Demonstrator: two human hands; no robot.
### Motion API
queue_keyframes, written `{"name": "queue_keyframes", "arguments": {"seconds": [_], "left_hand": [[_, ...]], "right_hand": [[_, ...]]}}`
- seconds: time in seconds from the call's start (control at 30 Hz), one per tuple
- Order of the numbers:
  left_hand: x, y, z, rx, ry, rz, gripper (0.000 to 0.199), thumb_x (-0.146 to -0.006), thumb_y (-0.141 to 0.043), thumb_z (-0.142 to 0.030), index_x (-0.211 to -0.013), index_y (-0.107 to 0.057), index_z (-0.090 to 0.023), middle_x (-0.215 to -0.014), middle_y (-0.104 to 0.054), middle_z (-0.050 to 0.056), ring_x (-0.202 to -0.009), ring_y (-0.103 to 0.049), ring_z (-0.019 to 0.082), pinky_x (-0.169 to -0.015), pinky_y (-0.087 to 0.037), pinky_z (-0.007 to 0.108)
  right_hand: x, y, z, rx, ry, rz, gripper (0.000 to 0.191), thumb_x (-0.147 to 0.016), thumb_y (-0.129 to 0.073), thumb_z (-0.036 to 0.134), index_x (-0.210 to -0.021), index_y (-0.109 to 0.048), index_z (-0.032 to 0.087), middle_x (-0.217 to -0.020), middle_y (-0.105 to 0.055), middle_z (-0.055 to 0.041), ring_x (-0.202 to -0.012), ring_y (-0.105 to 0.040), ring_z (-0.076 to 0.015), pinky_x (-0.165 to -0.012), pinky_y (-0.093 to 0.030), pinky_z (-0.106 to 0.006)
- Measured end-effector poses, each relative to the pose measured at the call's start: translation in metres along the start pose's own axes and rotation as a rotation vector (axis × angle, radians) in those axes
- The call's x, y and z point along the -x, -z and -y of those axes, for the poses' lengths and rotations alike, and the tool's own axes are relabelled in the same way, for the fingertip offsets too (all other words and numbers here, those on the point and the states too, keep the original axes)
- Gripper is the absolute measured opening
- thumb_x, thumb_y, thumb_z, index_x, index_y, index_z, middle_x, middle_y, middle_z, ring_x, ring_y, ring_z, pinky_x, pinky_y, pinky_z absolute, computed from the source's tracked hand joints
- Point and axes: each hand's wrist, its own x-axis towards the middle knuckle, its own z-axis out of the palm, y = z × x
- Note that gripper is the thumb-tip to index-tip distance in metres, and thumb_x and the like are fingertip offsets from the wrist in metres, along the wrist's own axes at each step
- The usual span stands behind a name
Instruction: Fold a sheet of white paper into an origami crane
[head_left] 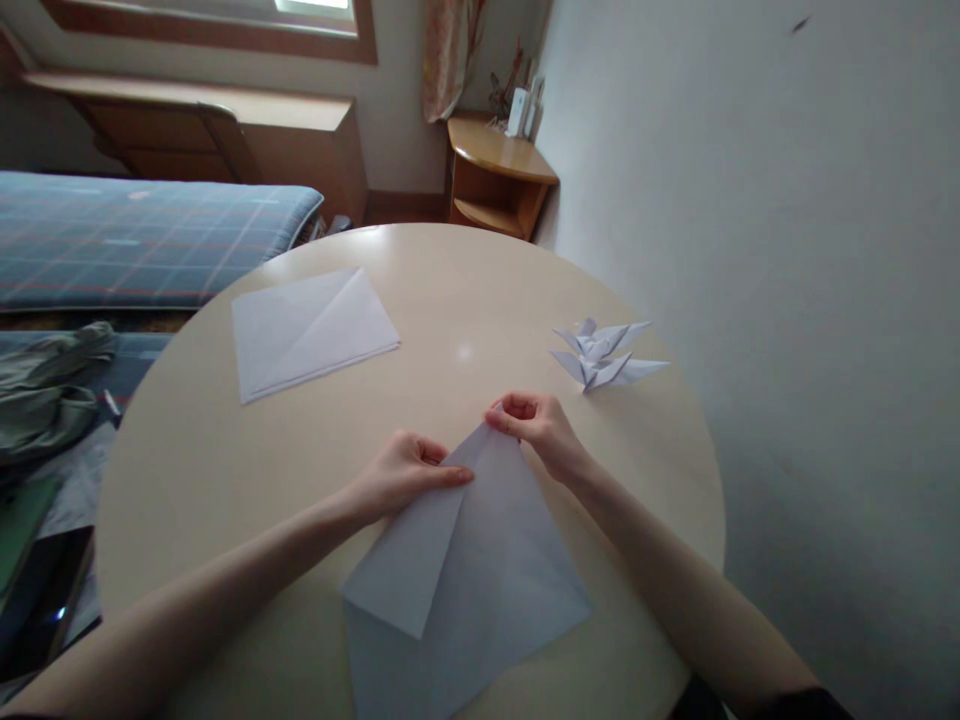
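A sheet of white paper [510,560] lies near the front of the round table, its left side folded over in a long flap that narrows to a point at the far end. My left hand [420,465] pinches the flap's left edge, thumb on top and fingers curled beneath. At the pointed tip, my right hand [536,425] grips the paper between thumb and forefinger. Beyond my right hand sit folded paper cranes [604,355] with pointed ends, close together. The paper's near edge runs out of the picture.
A stack of white paper [311,330] rests at the far left of the round table [465,300]. The wall [795,300] borders the right side. To the left are a plaid mattress [150,240], crumpled clothing [52,390] and a dark phone-like device [45,600]. A corner shelf [502,150] stands behind.
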Motion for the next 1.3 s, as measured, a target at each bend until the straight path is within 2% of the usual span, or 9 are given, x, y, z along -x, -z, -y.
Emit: {"name": "queue_keyframes", "arguments": {"seconds": [0.07,0.17,0.37,0.5,0.77,0.97,1.1,1.2,1.3], "left_hand": [[0.000,0.000,0.000,-0.010,-0.007,0.003,0.036,-0.057,-0.075,-0.042,-0.071,-0.070,-0.010,-0.065,-0.069,0.006,-0.049,-0.060,0.014,-0.044,-0.043,0.019],[-0.001,0.001,0.001,-0.008,-0.009,0.012,0.036,-0.058,-0.075,-0.042,-0.073,-0.070,-0.010,-0.067,-0.070,0.007,-0.051,-0.061,0.014,-0.044,-0.043,0.019],[0.001,-0.001,-0.002,-0.001,-0.011,0.003,0.035,-0.059,-0.075,-0.041,-0.074,-0.071,-0.010,-0.067,-0.070,0.006,-0.050,-0.061,0.014,-0.044,-0.044,0.019],[0.002,-0.002,-0.004,0.013,-0.013,0.006,0.033,-0.059,-0.075,-0.040,-0.072,-0.071,-0.010,-0.064,-0.069,0.006,-0.048,-0.060,0.013,-0.044,-0.043,0.019],[0.002,-0.001,-0.004,0.039,-0.006,0.009,0.036,-0.057,-0.076,-0.041,-0.073,-0.070,-0.009,-0.066,-0.069,0.007,-0.051,-0.061,0.015,-0.046,-0.043,0.021],[0.004,-0.003,-0.008,0.006,0.011,0.005,0.029,-0.056,-0.075,-0.038,-0.064,-0.068,-0.011,-0.058,-0.066,0.003,-0.047,-0.056,0.012,-0.044,-0.039,0.020],[0.003,-0.002,-0.008,0.012,-0.080,-0.008,0.025,-0.053,-0.077,-0.030,-0.067,-0.067,-0.012,-0.062,-0.065,0.001,-0.053,-0.057,0.012,-0.049,-0.040,0.019],[0.002,-0.002,-0.007,0.070,-0.149,-0.054,0.025,-0.057,-0.074,-0.032,-0.071,-0.065,-0.013,-0.062,-0.063,0.000,-0.055,-0.056,0.010,-0.051,-0.040,0.019],[0.001,-0.001,-0.007,0.100,-0.148,-0.074,0.028,-0.065,-0.069,-0.040,-0.070,-0.065,-0.013,-0.060,-0.061,0.000,-0.052,-0.054,0.009,-0.049,-0.040,0.019]], "right_hand": [[-0.001,0.001,0.000,-0.006,-0.049,0.051,0.030,-0.052,-0.076,0.040,-0.060,-0.063,0.014,-0.051,-0.055,0.0030,-0.045,-0.045,-0.0076,-0.042,-0.030,-0.020],[-0.001,0.001,-0.002,0.002,-0.075,0.051,0.031,-0.053,-0.076,0.040,-0.055,-0.062,0.013,-0.049,-0.055,0.0026,-0.044,-0.044,-0.0071,-0.041,-0.029,-0.020],[0.004,-0.004,-0.004,0.013,-0.031,-0.066,0.032,-0.048,-0.078,0.042,-0.055,-0.065,0.014,-0.053,-0.061,-0.0010,-0.046,-0.048,-0.0098,-0.043,-0.035,-0.022],[0.005,-0.006,-0.006,0.027,0.021,-0.124,0.031,-0.049,-0.077,0.042,-0.056,-0.065,0.014,-0.050,-0.060,-0.0006,-0.044,-0.046,-0.0092,-0.041,-0.033,-0.021],[0.003,-0.001,-0.013,-0.056,-0.096,0.016,0.036,-0.055,-0.075,0.047,-0.059,-0.062,0.013,-0.053,-0.058,0.0001,-0.044,-0.046,-0.0091,-0.041,-0.032,-0.021],[0.006,-0.004,-0.011,0.052,0.008,-0.037,0.040,-0.056,-0.073,0.047,-0.046,-0.051,0.015,-0.044,-0.043,0.0048,-0.040,-0.032,-0.0058,-0.037,-0.020,-0.021],[0.008,-0.006,-0.013,0.093,0.062,-0.015,0.042,-0.058,-0.071,0.047,-0.044,-0.046,0.016,-0.043,-0.037,0.0059,-0.041,-0.028,-0.0054,-0.038,-0.018,-0.021],[0.010,-0.006,-0.015,0.140,0.095,0.002,0.040,-0.062,-0.069,0.046,-0.045,-0.048,0.016,-0.044,-0.037,0.0057,-0.043,-0.029,-0.0060,-0.039,-0.019,-0.022],[0.011,-0.007,-0.018,0.166,0.103,0.027,0.037,-0.065,-0.068,0.046,-0.049,-0.053,0.016,-0.045,-0.038,0.0052,-0.045,-0.031,-0.0069,-0.040,-0.021,-0.022]]}}
